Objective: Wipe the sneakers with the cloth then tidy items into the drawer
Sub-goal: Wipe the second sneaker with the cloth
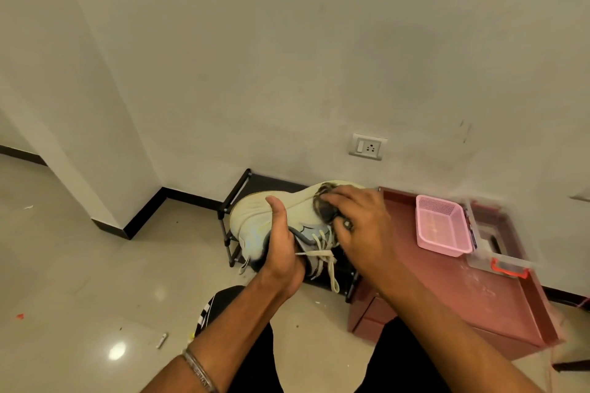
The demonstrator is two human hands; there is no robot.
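Wiping step in hand. Our left hand [281, 249] clasps sneaker [255, 217] sole-up above rack [230, 201]; right hand [360, 220] presses bunched cloth [324, 207] on sole. Next, we judge: wipe along sole, then upper. Drawer unit [447, 290] beside.

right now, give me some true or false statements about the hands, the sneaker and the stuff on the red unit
1. The left hand holds the sneaker sole-up. True.
2. The right hand presses a cloth on the sole. True.
3. The pink basket lies on the floor. False: it sits on top of the red unit.
4. The laces are neatly tied. False: they hang loose.
5. A wall socket is above the sneaker. True.
6. The right hand is empty. False: its fingers hold the cloth.
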